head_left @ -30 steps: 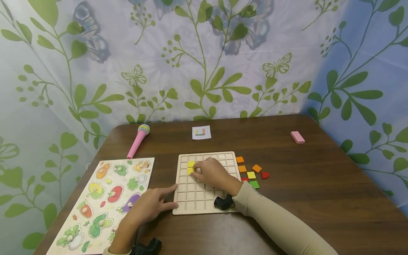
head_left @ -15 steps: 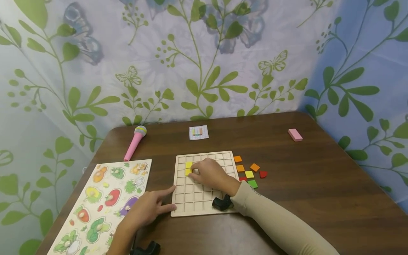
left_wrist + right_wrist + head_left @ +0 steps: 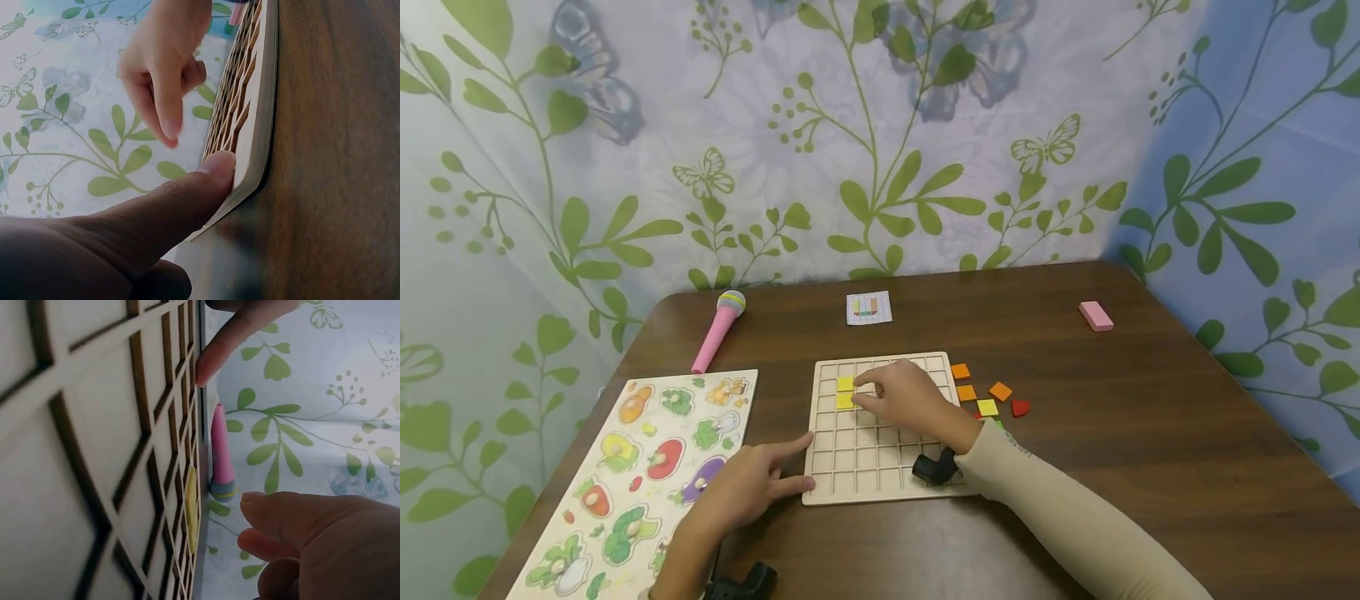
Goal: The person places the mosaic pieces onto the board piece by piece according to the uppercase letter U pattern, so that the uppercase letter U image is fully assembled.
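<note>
A pale wooden grid board (image 3: 868, 459) lies on the table, with two yellow square tiles (image 3: 845, 401) in neighbouring cells near its upper left. My right hand (image 3: 913, 400) hovers over the board just right of those tiles. In the right wrist view its bent thumb and fingers (image 3: 275, 509) stand clear of the board, with nothing between them. My left hand (image 3: 752, 483) touches the board's left side with index finger and thumb stretched out. The left wrist view shows that thumb (image 3: 215, 165) resting on the rim near a corner.
Right of the board lie loose orange (image 3: 1000, 391), yellow (image 3: 988, 407) and red (image 3: 1019, 407) tiles, some partly hidden by my right arm. A vegetable puzzle board (image 3: 647, 492) is at left. Farther back are a pink toy microphone (image 3: 718, 333), a pattern card (image 3: 868, 308) and a pink block (image 3: 1096, 316).
My right hand has lifted off the yellow tiles and moved slightly right. My left hand keeps its place at the board's edge. The head view has shifted a little.
</note>
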`<state>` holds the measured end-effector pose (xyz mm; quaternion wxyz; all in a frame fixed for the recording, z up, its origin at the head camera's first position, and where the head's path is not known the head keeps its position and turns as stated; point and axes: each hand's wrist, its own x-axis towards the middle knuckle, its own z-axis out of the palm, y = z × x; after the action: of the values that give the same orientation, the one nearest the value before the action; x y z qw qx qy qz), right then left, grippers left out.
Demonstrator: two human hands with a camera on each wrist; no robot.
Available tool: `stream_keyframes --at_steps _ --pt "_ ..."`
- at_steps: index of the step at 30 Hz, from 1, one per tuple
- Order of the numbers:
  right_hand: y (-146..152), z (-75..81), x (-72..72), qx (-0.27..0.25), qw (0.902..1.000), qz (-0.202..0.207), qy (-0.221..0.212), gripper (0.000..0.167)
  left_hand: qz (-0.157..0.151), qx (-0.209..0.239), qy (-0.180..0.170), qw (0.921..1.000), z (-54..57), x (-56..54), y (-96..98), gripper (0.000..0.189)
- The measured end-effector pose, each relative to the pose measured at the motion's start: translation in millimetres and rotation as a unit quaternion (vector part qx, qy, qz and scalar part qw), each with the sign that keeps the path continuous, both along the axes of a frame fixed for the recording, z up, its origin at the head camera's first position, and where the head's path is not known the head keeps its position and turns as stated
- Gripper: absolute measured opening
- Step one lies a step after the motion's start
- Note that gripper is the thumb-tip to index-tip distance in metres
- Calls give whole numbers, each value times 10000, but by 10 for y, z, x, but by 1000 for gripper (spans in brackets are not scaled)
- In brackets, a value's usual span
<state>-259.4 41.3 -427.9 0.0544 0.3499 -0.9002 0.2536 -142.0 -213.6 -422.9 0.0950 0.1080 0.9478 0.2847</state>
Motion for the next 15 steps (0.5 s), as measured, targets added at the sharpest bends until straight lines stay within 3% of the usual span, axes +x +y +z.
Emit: stream_keyframes --at_steps 9,15 --pt "785 129 21 -736 9965 121 -372 22 -62 -38 77 9999 -2 0 -7 64" --pt "1421 96 82 -776 9941 -431 -626 22 -31 -66 42 10000 -10 -1 -16 64"
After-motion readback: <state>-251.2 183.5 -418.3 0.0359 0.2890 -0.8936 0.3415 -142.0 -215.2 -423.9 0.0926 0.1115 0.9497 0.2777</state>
